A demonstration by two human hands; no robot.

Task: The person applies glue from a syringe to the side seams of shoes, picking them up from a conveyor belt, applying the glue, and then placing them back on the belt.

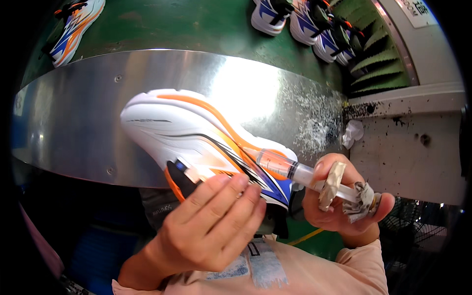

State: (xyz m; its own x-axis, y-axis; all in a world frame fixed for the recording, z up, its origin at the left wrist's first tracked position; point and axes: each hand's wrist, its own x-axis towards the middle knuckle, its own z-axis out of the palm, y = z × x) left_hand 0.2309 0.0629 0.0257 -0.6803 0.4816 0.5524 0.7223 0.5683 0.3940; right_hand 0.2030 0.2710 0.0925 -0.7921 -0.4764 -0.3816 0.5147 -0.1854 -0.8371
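A white running shoe (164,123) with orange, black and blue patterning lies tilted on its side across the metal worktop, toe to the left and heel to the right. My left hand (211,226) grips the shoe by its near, upper side; the thumb is hidden. In my right hand (339,196) is a clear plastic syringe (275,163), pointing left. Its nozzle is at the seam between the upper and the orange-edged sole, seemingly touching it. Tape or paper wraps the syringe's finger flange and plunger end, where my thumb rests. Orange and blue show through the barrel.
The curved metal worktop (64,118) carries white residue (314,123) at right. Beyond it, a green surface (182,24) holds one similar shoe (77,32) at far left and several (305,24) at far right, beside green flaps (378,59). Crumpled white paper (352,133) lies by the right-hand panel.
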